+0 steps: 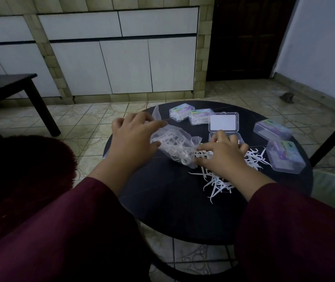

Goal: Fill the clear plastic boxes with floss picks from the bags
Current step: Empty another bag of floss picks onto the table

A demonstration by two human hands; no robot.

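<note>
Dim, bluish, soft light with weak shadows; wide-angle bending at the edges, dark murky foreground, slight blur.

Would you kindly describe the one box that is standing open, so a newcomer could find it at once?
On the round black table, look just beyond the right hand resting on the loose white floss picks. The open clear plastic box sits there; unlike the four closed boxes around it, its lid stands raised.

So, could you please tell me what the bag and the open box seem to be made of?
The bag looks like thin, soft clear plastic film: it crumples and shows the white picks inside. The open box looks like rigid clear plastic with a glossy finish: straight walls, a hinged lid, see-through.
</note>
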